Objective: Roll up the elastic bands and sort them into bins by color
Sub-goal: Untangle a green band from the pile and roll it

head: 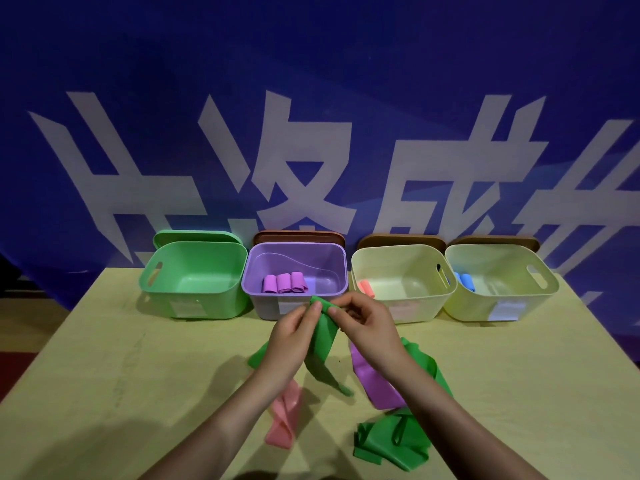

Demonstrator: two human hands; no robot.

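Green band [323, 336] is thin, soft and stretchy, so it hangs limp before the purple bin [294, 271]. My left hand [291, 336] and right hand [363, 323] both pinch its top end, the best place for starting a tight roll.

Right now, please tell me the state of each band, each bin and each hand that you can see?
Left hand: pinches the held green elastic band.
Right hand: pinches the same band.
Held green elastic band: lifted, upper end starting to roll.
Pink elastic band: unrolled on the table.
Purple elastic band: unrolled.
Crumpled green band: unrolled.
Green plastic bin: open, empty.
Purple plastic bin: open, three purple rolls.
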